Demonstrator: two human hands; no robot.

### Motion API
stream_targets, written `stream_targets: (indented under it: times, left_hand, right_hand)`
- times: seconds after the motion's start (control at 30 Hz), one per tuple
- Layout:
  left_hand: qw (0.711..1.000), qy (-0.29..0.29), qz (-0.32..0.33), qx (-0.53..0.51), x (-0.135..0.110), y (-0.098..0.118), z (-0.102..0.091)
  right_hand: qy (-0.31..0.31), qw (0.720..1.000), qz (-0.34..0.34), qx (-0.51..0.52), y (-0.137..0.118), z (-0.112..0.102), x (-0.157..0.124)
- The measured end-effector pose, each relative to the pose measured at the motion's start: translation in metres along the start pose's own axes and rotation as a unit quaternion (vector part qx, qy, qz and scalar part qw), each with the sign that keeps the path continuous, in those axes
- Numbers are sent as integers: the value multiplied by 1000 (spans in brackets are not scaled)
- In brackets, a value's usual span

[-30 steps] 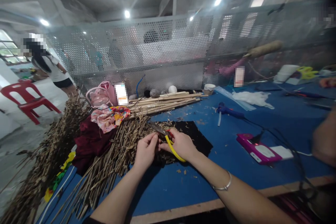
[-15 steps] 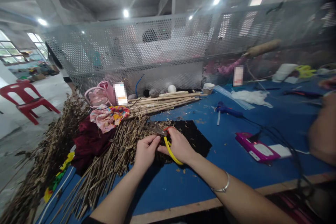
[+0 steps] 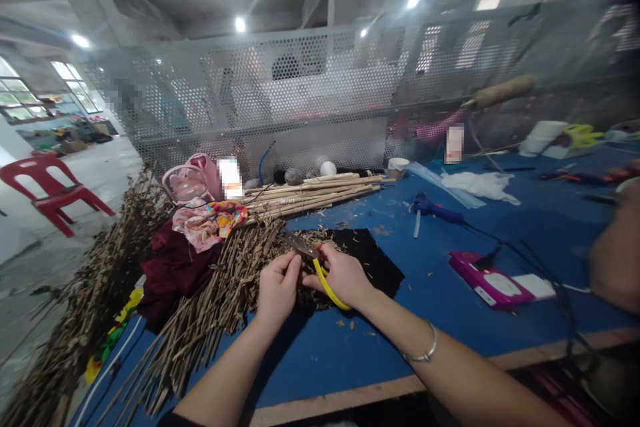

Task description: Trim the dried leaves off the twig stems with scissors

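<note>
My right hand is wrapped around pruning shears with yellow handles and a bit of red near the pivot. Their metal blades point to the upper left. Just left of them, my left hand is closed in a pinch, thumb against fingers; whatever it pinches is hidden. Beneath both hands lie dry leafy stems, with their bare ends reaching toward the table's front left. A black cloth strewn with leaf bits is spread under and to the right of the shears.
A blue table carries light wooden sticks, a blue glue gun and a magenta device with cables. Pink bags and dark red cloth lie left. A perforated metal screen stands behind. Another person's arm is at right.
My two hands and the shears stay in nearly the same place, with only slight shifts of the fingers. The other person's hand at the right edge has moved a little.
</note>
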State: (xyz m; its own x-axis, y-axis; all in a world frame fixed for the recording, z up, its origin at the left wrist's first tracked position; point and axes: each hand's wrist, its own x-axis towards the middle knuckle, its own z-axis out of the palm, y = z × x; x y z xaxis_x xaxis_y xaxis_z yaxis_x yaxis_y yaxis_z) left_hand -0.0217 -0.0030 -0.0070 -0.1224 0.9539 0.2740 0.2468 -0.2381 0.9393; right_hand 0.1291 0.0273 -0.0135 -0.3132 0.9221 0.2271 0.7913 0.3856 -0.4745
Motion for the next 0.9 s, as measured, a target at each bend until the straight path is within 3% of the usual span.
stream_targets:
  times: [0.33,0.57,0.77,0.9]
  left_hand:
    - [999,-18,-20,22,0,-3,1]
    - [993,-11,-74,-96,1,-5,4]
    - [988,-20,-97,-117,1,-5,6]
    - [986,-18,-93,-136,0,-4,8]
  right_hand:
    - [4,1000,-23,-11,-3,-1,1]
    - [-7,1000,10,25,-2,2,-1]
    - [22,1000,-3,17,-2,5,0]
    - [5,999,0,35,-4,6,-2]
